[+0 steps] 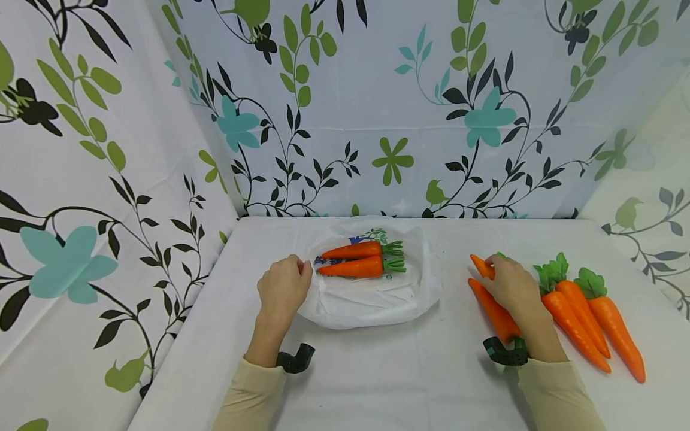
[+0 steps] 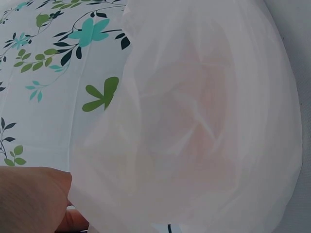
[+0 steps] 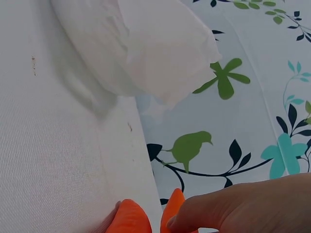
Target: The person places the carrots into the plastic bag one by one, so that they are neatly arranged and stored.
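Observation:
A white plastic bag (image 1: 372, 302) lies on the table with two orange toy carrots (image 1: 353, 267) on it, their green tops toward the right. My left hand (image 1: 284, 285) pinches the bag's left edge; in the left wrist view the bag (image 2: 194, 121) fills most of the picture, and the thumb side of the hand (image 2: 34, 199) shows at the lower left. To the right of the bag, my right hand (image 1: 512, 284) grips a small carrot (image 1: 481, 266), its tip sticking out past the fingers. Just below it lies another carrot (image 1: 493, 311), partly under the wrist.
Several larger carrots (image 1: 614, 329) with leafy tops lie to the right of my right hand. The white table (image 1: 377, 383) ends at a back edge against a leaf-patterned curtain (image 1: 393, 120). Each wrist bears a black band mount (image 1: 296, 359).

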The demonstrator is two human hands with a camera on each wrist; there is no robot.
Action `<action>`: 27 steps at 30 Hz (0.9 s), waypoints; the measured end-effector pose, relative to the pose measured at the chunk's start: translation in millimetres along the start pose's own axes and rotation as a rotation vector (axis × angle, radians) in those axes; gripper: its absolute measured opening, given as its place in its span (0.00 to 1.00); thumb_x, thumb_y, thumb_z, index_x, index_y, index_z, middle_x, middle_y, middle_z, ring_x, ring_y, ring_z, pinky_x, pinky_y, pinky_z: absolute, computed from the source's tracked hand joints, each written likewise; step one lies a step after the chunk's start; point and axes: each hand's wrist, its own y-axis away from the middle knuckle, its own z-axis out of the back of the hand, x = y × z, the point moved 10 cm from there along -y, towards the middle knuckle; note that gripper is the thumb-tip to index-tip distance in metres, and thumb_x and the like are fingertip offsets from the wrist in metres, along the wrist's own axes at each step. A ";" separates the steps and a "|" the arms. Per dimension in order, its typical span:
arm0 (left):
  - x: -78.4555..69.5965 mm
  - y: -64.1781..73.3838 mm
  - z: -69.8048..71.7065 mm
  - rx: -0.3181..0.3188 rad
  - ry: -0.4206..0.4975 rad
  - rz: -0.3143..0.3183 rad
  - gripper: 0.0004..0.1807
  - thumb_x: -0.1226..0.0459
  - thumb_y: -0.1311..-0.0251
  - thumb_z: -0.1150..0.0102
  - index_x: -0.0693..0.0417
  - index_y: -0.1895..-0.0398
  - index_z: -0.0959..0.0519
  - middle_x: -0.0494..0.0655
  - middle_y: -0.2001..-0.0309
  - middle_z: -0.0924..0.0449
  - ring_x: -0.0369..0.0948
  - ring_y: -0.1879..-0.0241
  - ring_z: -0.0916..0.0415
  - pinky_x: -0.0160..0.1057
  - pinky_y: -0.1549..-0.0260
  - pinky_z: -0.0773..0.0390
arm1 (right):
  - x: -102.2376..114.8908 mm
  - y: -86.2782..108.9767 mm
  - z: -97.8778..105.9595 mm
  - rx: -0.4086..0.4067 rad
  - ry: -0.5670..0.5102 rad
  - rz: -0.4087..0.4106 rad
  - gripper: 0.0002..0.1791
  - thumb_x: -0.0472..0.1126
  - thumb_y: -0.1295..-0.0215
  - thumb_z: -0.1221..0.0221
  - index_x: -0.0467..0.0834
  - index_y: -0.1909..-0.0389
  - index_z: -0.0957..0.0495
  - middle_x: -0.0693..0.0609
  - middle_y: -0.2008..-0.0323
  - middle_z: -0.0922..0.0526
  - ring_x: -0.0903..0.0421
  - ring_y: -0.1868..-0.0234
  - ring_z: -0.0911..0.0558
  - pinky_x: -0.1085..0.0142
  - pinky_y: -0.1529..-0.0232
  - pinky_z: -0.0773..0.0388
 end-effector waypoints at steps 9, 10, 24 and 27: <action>-0.4 0.3 2.1 -0.019 0.008 -0.010 0.14 0.57 0.33 0.45 0.57 0.72 0.19 0.50 0.78 0.20 0.47 0.81 0.25 0.42 0.83 0.29 | 4.2 -0.9 0.5 -0.008 -0.001 0.008 0.26 0.42 0.33 0.38 0.32 0.40 0.29 0.29 0.49 0.22 0.41 0.60 0.25 0.48 0.56 0.20; -0.4 0.4 2.4 -0.022 0.008 -0.012 0.14 0.57 0.33 0.45 0.57 0.73 0.19 0.49 0.78 0.20 0.47 0.81 0.25 0.42 0.84 0.30 | 4.4 -1.4 0.2 -0.008 -0.002 0.008 0.26 0.42 0.33 0.38 0.32 0.40 0.29 0.29 0.49 0.22 0.41 0.59 0.25 0.48 0.56 0.20; 0.0 0.2 2.1 -0.020 0.011 -0.006 0.15 0.57 0.33 0.45 0.56 0.74 0.20 0.49 0.78 0.21 0.47 0.81 0.25 0.42 0.83 0.30 | 10.9 0.3 4.1 -0.028 -0.015 0.025 0.26 0.41 0.35 0.38 0.33 0.40 0.28 0.29 0.48 0.23 0.40 0.58 0.24 0.44 0.53 0.21; -0.2 0.2 2.3 -0.022 0.010 -0.008 0.15 0.57 0.33 0.45 0.56 0.74 0.20 0.49 0.78 0.21 0.47 0.81 0.25 0.42 0.83 0.30 | 12.8 1.1 6.0 -0.036 -0.018 0.033 0.26 0.40 0.35 0.38 0.33 0.39 0.28 0.29 0.48 0.23 0.39 0.58 0.24 0.43 0.53 0.21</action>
